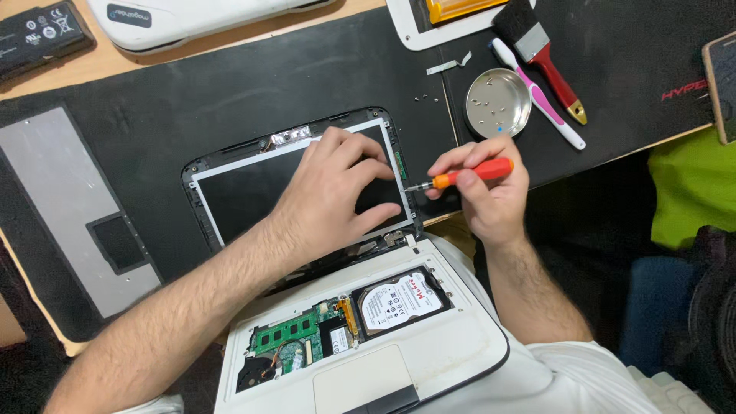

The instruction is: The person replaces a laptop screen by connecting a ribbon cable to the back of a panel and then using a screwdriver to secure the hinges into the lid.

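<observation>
A: What do the hands do?

B: The right hand (491, 195), at centre right, is closed around an orange screwdriver (468, 174); its tip touches the right edge of the laptop screen (238, 195). The left hand (333, 192) lies open, fingers spread, on that screen at centre.

A: And around?

B: A round metal dish (498, 102) with screws and a red-handled brush (540, 54) lie at upper right.

Bright even light, sharp, soft shadows
</observation>
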